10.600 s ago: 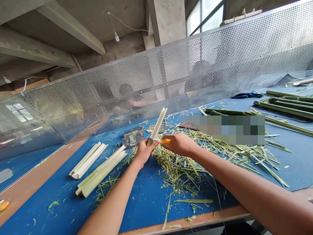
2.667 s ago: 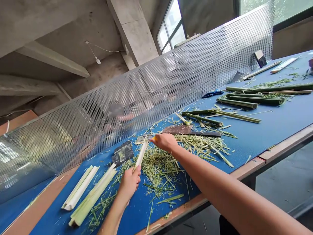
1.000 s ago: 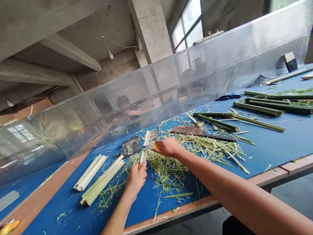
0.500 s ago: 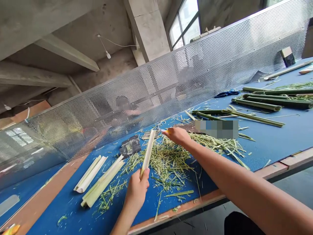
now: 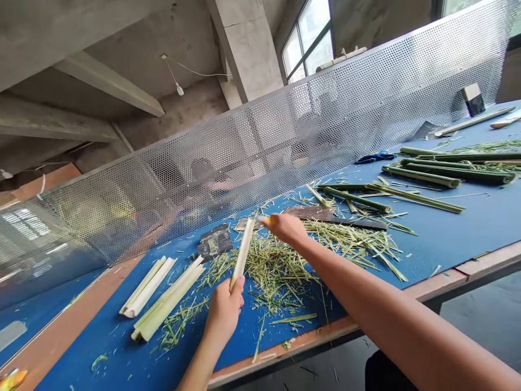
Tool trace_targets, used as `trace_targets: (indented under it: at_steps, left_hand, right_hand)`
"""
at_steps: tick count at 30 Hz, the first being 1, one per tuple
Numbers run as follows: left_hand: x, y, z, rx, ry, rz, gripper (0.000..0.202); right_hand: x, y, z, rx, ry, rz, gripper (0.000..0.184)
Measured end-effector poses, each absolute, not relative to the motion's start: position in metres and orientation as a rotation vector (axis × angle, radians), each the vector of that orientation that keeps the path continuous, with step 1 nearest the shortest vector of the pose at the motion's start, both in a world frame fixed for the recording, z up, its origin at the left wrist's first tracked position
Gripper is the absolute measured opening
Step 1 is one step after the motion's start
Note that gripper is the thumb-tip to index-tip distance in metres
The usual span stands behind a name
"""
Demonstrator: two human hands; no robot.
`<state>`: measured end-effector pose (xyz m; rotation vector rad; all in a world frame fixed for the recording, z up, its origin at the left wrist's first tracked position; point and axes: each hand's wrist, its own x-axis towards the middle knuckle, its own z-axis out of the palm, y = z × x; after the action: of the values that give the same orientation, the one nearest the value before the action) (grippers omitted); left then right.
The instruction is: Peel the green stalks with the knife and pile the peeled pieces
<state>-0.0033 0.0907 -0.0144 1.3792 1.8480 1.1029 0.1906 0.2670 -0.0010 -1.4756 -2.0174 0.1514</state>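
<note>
My left hand [image 5: 225, 305] is closed round the near end of a pale split bamboo strip [image 5: 243, 250], which slants up and away over the table. At its far end my right hand [image 5: 286, 227] grips a knife [image 5: 265, 220]; a bit of yellow handle and the short blade show beside the strip's tip. Whether the blade touches the strip I cannot tell. Below both hands spreads a heap of green and pale shavings [image 5: 280, 266]. Several peeled bamboo pieces [image 5: 171, 301] lie left of my left hand.
A perforated metal screen [image 5: 252, 146] runs along the back of the blue table [image 5: 448, 239], people visible behind it. Green bamboo lengths [image 5: 459, 171] lie at the right. A dark sandpaper-like piece [image 5: 215, 242] and a long dark blade-like tool [image 5: 358, 222] lie near the shavings.
My right hand with the knife has moved slightly left, keeping near the strip's far end. The whole view has shifted a little. My left hand keeps its hold.
</note>
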Motion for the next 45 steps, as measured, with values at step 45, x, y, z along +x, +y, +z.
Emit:
trace_targets:
  at_steps: [45]
  left_hand:
    - [0.005,0.188,0.031,1.227,1.166,1.179,0.039]
  right_hand:
    - [0.186,0.262,-0.008,-1.14,-1.784,0.33,0.047]
